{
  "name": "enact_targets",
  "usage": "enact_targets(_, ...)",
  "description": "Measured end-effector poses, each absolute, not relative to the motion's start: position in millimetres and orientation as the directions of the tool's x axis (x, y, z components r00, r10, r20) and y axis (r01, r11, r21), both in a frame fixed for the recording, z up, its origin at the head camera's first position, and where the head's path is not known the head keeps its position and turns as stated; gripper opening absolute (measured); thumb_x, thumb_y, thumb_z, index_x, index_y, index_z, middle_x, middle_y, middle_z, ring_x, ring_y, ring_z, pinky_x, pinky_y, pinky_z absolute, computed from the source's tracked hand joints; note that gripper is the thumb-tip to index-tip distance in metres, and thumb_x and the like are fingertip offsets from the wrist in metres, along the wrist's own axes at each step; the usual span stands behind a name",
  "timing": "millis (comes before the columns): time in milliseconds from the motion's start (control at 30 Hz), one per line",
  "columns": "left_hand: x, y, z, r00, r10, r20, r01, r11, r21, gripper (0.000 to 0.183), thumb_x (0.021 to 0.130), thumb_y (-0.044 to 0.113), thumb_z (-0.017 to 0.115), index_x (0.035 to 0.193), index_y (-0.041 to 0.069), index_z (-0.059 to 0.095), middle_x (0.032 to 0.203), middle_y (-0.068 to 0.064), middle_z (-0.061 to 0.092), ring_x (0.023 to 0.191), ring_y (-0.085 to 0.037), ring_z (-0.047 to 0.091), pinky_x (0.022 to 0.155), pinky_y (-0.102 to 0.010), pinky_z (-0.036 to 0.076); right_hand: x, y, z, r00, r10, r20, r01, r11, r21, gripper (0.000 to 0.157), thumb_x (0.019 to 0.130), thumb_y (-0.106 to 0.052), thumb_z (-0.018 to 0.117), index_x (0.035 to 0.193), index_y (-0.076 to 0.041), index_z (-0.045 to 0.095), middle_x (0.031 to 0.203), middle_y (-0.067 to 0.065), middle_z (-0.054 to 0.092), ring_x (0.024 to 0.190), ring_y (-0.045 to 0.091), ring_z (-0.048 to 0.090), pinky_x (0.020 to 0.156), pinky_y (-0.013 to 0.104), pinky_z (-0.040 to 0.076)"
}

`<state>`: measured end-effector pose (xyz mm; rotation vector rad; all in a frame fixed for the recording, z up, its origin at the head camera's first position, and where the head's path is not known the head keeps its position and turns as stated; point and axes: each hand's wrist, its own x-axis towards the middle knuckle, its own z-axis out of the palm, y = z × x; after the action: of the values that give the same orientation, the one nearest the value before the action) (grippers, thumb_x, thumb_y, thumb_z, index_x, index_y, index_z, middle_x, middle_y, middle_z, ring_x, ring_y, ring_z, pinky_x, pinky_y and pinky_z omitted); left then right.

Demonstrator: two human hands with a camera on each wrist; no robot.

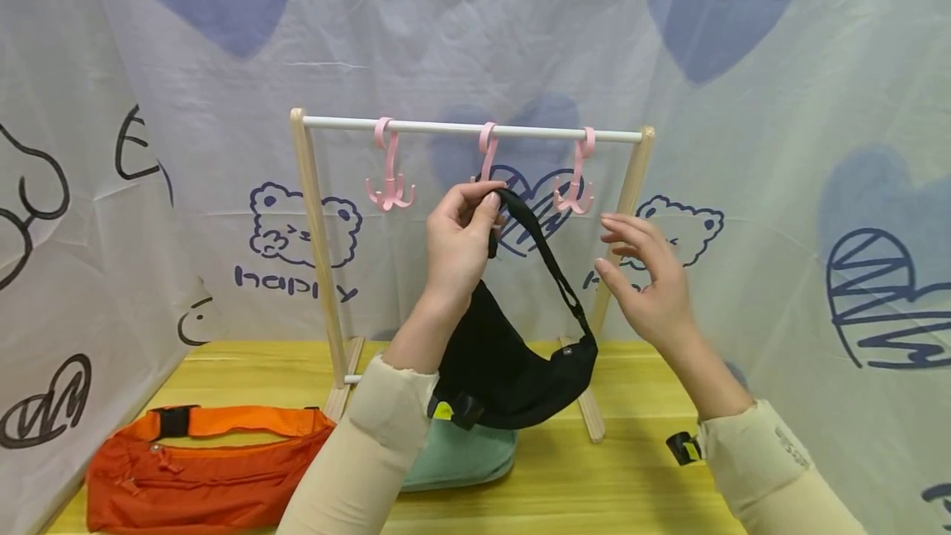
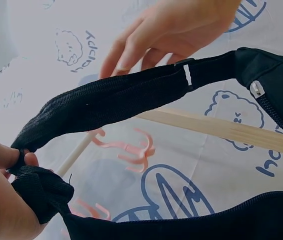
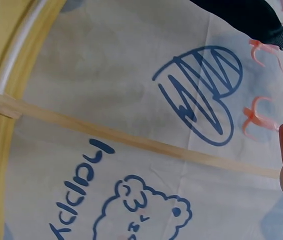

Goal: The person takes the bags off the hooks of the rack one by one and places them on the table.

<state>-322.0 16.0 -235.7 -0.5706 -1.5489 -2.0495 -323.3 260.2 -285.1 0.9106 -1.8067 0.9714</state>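
My left hand [image 1: 462, 242] pinches the strap of a black waist bag [image 1: 513, 370] between thumb and fingers, just in front of the middle pink hook [image 1: 488, 147]. Below it the bag hangs tilted, its strap [image 1: 546, 250] looping down to the right end. In the left wrist view the strap [image 2: 91, 105] is bunched at the fingers and a zipper pull [image 2: 257, 89] shows. To the right of the bag, my right hand [image 1: 650, 287] is raised with fingers spread and holds nothing; it is near the right pink hook [image 1: 574, 188].
A rack with a white rail [image 1: 446, 128] and wooden posts [image 1: 319, 246] stands on the yellow wood-grain table [image 1: 624, 485]. Another pink hook [image 1: 390, 180] hangs at left. An orange waist bag [image 1: 201, 477] lies front left; a mint-green bag [image 1: 468, 456] lies behind the left forearm.
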Motion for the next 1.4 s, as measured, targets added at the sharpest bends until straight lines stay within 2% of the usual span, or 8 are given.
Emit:
enact_targets(333, -320, 4, -242, -0.794, -0.164, 0.585, 0.607, -0.273, 0.746, 0.019, 0.103, -0.002, 0.060, 0.119, -0.007, 0.070, 0.106, -0.010, 0.071, 0.077, -0.010, 0.062, 0.075, -0.025, 0.057, -311, 254, -322, -0.338, -0.229, 0.913, -0.906, 0.341, -0.250, 0.050, 0.084, 0.008, 0.070, 0.133, 0.008, 0.063, 0.136, 0.025, 0.061, 0.116, 0.019, 0.063, 0.097, 0.025, 0.052)
enact_targets(533, -317, -3, -248, -0.808, -0.168, 0.565, 0.589, -0.271, 0.762, 0.019, 0.104, 0.000, 0.060, 0.119, -0.005, 0.069, 0.103, -0.007, 0.069, 0.079, -0.011, 0.062, 0.074, -0.024, 0.057, -307, 250, -341, -0.312, -0.266, 0.912, -0.927, 0.297, -0.231, 0.041, 0.095, -0.012, 0.074, 0.129, 0.009, 0.065, 0.134, 0.026, 0.062, 0.116, 0.021, 0.064, 0.097, 0.025, 0.053)
enact_targets(733, -316, -10, -254, -0.815, -0.176, 0.552, 0.579, -0.264, 0.771, 0.020, 0.104, 0.002, 0.060, 0.120, -0.004, 0.070, 0.104, -0.005, 0.068, 0.080, -0.012, 0.062, 0.075, -0.025, 0.057, -303, 244, -361, -0.309, -0.289, 0.906, -0.936, 0.261, -0.236, 0.045, 0.099, -0.024, 0.074, 0.129, 0.008, 0.065, 0.134, 0.027, 0.061, 0.116, 0.021, 0.064, 0.096, 0.025, 0.054)
enact_targets(933, -316, -14, -256, -0.819, -0.187, 0.543, 0.574, -0.285, 0.767, 0.020, 0.104, 0.000, 0.060, 0.120, -0.006, 0.069, 0.099, -0.002, 0.066, 0.079, -0.012, 0.062, 0.074, -0.025, 0.057, -297, 235, -377, -0.333, -0.294, 0.896, -0.937, 0.214, -0.278, 0.054, 0.097, -0.031, 0.076, 0.130, 0.010, 0.064, 0.135, 0.028, 0.060, 0.120, 0.021, 0.063, 0.099, 0.025, 0.054)
enact_targets(1100, -314, -16, -257, -0.827, -0.191, 0.530, 0.563, -0.294, 0.773, 0.020, 0.104, 0.000, 0.059, 0.120, -0.006, 0.068, 0.098, -0.002, 0.065, 0.079, -0.012, 0.062, 0.074, -0.025, 0.057, -294, 229, -389, -0.334, -0.275, 0.902, -0.941, 0.152, -0.303, 0.052, 0.092, -0.022, 0.082, 0.128, 0.011, 0.064, 0.134, 0.031, 0.059, 0.127, 0.021, 0.061, 0.100, 0.027, 0.054)
enact_targets(1233, -314, -19, -257, -0.835, -0.203, 0.512, 0.551, -0.306, 0.776, 0.019, 0.104, 0.000, 0.060, 0.120, -0.005, 0.069, 0.098, -0.002, 0.065, 0.078, -0.011, 0.062, 0.074, -0.024, 0.057, -292, 225, -399, -0.362, -0.248, 0.899, -0.932, 0.098, -0.349, 0.050, 0.089, -0.012, 0.083, 0.129, 0.012, 0.064, 0.135, 0.032, 0.058, 0.127, 0.020, 0.062, 0.095, 0.028, 0.057)
enact_targets(1400, -313, -23, -260, -0.842, -0.217, 0.494, 0.539, -0.311, 0.783, 0.019, 0.103, 0.000, 0.060, 0.119, -0.004, 0.070, 0.095, -0.001, 0.065, 0.077, -0.011, 0.062, 0.073, -0.024, 0.057, -290, 218, -409, -0.394, -0.211, 0.894, -0.918, 0.043, -0.395, 0.047, 0.083, 0.012, 0.080, 0.127, 0.014, 0.065, 0.133, 0.031, 0.060, 0.121, 0.020, 0.066, 0.084, 0.028, 0.060)
